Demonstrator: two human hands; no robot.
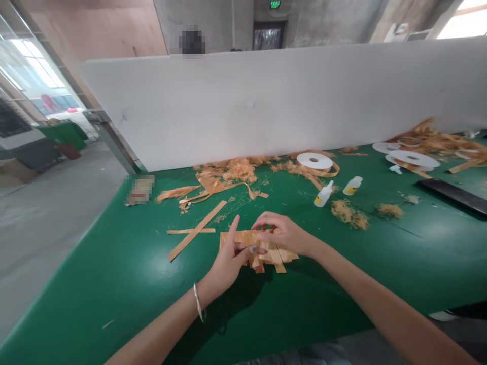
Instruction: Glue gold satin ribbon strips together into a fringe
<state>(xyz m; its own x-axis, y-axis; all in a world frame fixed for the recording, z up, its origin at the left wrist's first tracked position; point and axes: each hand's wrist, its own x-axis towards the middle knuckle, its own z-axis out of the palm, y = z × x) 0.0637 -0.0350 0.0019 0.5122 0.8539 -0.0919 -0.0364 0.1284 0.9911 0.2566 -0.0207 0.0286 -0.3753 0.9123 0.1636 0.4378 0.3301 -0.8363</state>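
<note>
A flat piece woven from thin tan wooden strips (279,254) lies on the green table (114,284) in front of me. My left hand (228,261) rests on its left part, index finger raised, the other fingers curled onto the strips. My right hand (283,233) comes in from the right and pinches the piece's upper edge with bent fingers. A long loose strip (198,230) lies at a slant just left of my hands, with a shorter strip crossing it.
Two small white glue bottles (323,194) lie beyond my hands. White tape reels (314,160) and heaps of tan shavings (238,170) sit along a white partition (266,96). More reels and strips are at the far right, beside a dark flat bar (452,195).
</note>
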